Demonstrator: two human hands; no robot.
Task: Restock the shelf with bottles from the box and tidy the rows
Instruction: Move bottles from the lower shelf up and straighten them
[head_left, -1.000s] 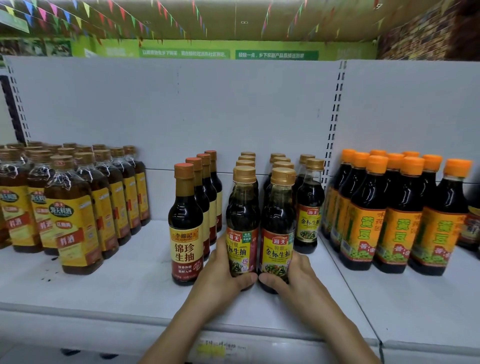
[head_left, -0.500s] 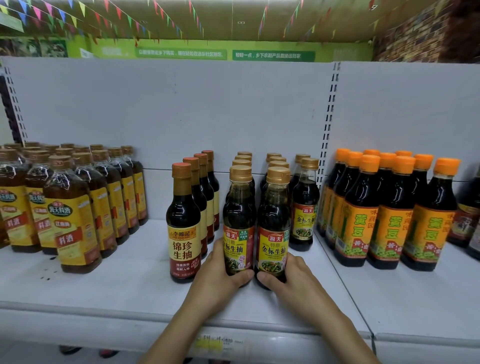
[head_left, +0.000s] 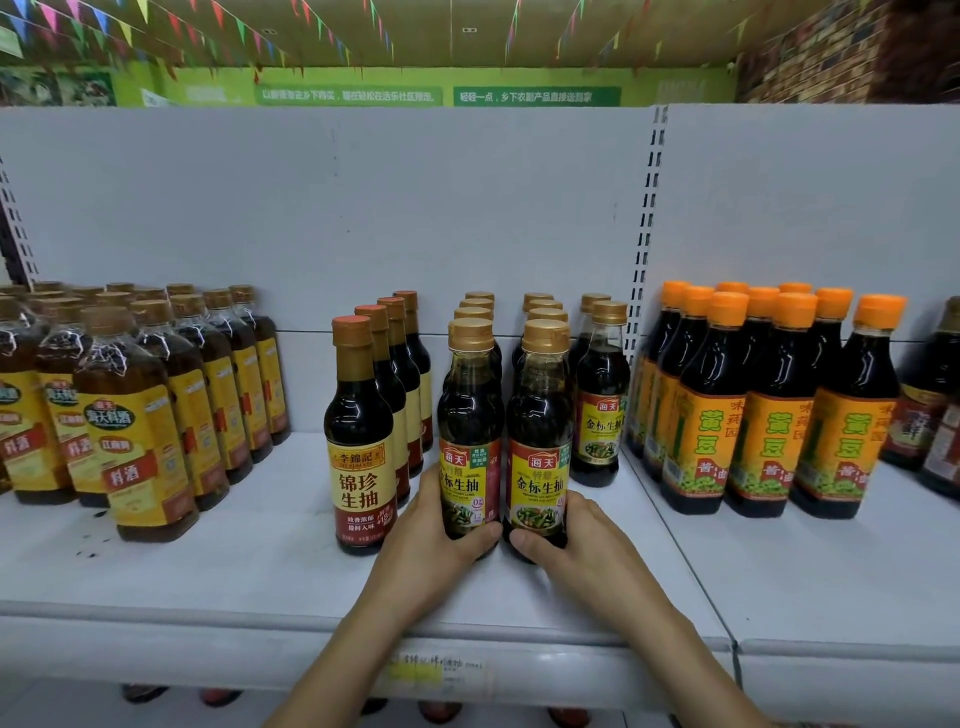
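Two gold-capped soy sauce bottles stand side by side at the front of their rows on the white shelf (head_left: 208, 566). My left hand (head_left: 436, 545) grips the base of the left front bottle (head_left: 470, 415), thumb across its label. My right hand (head_left: 576, 551) grips the base of the right front bottle (head_left: 540, 421). Both bottles are upright and touch each other. More gold-capped bottles line up behind them, and a shorter third row (head_left: 600, 395) stands to their right. No box is in view.
A row of red-capped soy bottles (head_left: 361, 436) stands just left of my left hand. Yellow-labelled cooking wine bottles (head_left: 135, 431) fill the left. Orange-capped bottles (head_left: 769, 410) stand beyond the shelf divider on the right. A price tag strip (head_left: 441, 670) runs along the shelf front edge.
Both hands keep their grip on the two front bottles, which have shifted slightly together. The view has moved a little.
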